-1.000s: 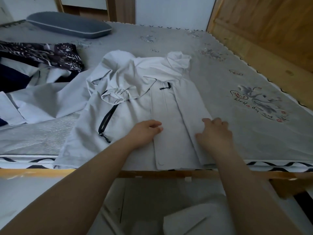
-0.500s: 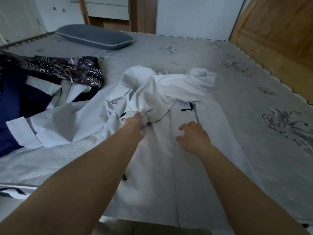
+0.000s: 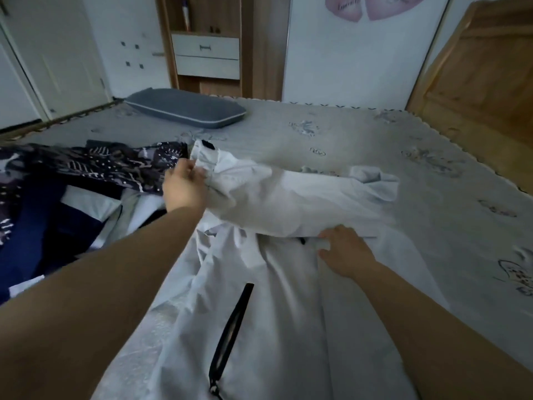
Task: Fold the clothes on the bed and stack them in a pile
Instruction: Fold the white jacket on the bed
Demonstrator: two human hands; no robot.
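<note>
Lifting sleeve of white jacket (image 3: 288, 203) off bed (image 3: 360, 140) | left hand (image 3: 184, 187) pinching cuff | right hand (image 3: 344, 254) flat, fingers relaxed, pinning body | light, limp, likely slippery; best gripped at cuff, hem

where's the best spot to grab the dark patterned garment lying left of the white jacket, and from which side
Probably its near right corner, coming from the right. The dark patterned fabric garment lies spread flat on the grey bed cover, and that edge ends close beside the left hand, which now holds the white jacket. A pinch at the corner should lift it clear of the navy clothes.
</note>
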